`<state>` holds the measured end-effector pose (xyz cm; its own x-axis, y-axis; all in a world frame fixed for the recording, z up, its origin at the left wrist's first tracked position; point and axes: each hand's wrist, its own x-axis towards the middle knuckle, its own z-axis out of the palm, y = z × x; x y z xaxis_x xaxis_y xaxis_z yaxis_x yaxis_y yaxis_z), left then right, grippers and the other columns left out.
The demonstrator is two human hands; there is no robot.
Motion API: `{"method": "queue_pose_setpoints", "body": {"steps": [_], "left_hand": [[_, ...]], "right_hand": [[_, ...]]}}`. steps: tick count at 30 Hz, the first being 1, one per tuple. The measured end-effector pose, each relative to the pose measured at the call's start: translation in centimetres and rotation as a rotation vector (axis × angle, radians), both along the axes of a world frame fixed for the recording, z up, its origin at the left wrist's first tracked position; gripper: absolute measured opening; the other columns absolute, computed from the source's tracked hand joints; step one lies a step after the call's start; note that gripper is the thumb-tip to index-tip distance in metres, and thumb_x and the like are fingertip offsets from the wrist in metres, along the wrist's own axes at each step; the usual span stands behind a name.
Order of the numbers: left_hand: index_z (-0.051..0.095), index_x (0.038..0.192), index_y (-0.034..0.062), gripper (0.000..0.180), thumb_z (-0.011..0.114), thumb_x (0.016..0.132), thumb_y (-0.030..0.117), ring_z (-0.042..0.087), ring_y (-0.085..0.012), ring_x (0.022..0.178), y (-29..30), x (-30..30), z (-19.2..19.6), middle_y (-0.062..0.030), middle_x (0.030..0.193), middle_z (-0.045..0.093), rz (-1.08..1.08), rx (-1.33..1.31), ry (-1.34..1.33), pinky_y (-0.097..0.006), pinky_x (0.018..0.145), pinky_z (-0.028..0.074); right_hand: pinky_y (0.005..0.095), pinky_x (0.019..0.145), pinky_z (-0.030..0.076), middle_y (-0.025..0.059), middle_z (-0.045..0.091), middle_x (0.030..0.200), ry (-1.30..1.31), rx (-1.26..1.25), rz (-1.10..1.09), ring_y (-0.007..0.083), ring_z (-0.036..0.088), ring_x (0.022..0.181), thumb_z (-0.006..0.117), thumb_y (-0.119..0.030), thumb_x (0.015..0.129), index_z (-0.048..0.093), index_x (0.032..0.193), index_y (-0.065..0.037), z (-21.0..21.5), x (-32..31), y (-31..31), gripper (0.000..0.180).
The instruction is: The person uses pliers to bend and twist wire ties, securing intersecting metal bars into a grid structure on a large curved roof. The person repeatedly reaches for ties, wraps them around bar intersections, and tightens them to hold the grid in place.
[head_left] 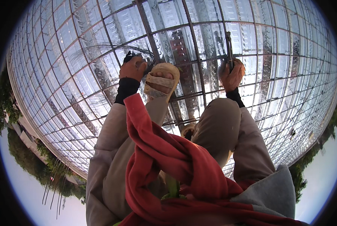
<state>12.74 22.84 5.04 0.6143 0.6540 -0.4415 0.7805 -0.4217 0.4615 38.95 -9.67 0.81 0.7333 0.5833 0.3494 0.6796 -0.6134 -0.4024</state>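
Note:
My left hand, in a black wrist covering, is closed on a bundle of thin wires just above the steel bar grid. The loose ends of the wires fan out to the left over the bars. My right hand is wrapped round a long, narrow dark metal hand tool, whose far end points away from me over the grid. The tool's exact kind is hard to make out. Between my hands, nearer the left one, my sandalled foot rests on the grid.
Shiny ribbed metal decking lies under the bars on all sides. My bent knee and a hanging red cloth fill the near middle. Upright bars rise beyond the deck's edge at lower left, with trees behind.

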Motion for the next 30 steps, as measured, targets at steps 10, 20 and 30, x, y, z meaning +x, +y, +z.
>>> {"method": "queue_pose_setpoints", "body": {"steps": [10, 20, 30], "left_hand": [[0.071, 0.1, 0.0038, 0.022, 0.067, 0.094, 0.024, 0.076, -0.0229, 0.07, 0.6, -3.2, -1.4, -0.0112, 0.083, 0.075, 0.503, 0.015, -0.371, -0.036, 0.067, 0.059], [0.067, 0.113, -0.0028, 0.028, 0.071, 0.097, 0.019, 0.073, -0.0192, 0.084, 3.3, -5.4, 3.9, -0.0145, 0.109, 0.073, 0.797, -0.298, -0.692, -0.031, 0.079, 0.062], [0.074, 0.106, -0.0023, 0.022, 0.073, 0.094, 0.016, 0.072, -0.0125, 0.081, 0.3, -3.7, 2.4, -0.0063, 0.09, 0.073, 0.702, -0.416, -0.691, -0.025, 0.071, 0.058]], "right_hand": [[0.0536, 0.092, 0.04, 0.0205, 0.061, 0.114, 0.126, -0.033, -0.052, 0.0409, 0.056, 0.11, 0.07, -0.021, 0.09, 0.058, 0.11, -0.002, -1.2, 0.5, -2.3, 0.03], [0.0576, 0.1, 0.038, 0.0145, 0.058, 0.123, 0.125, -0.381, -0.25, 0.0378, 0.052, 0.121, 0.07, -0.035, 0.092, 0.062, 0.117, -0.005, 0.0, 0.0, -1.9, 0.04], [0.0321, 0.082, 0.053, 0.0103, 0.071, 0.104, 0.733, -0.105, 0.492, 0.0203, 0.067, 0.093, 0.061, -0.02, 0.103, 0.065, 0.123, -0.002, 11.9, 0.7, 11.4, 0.028]]}}
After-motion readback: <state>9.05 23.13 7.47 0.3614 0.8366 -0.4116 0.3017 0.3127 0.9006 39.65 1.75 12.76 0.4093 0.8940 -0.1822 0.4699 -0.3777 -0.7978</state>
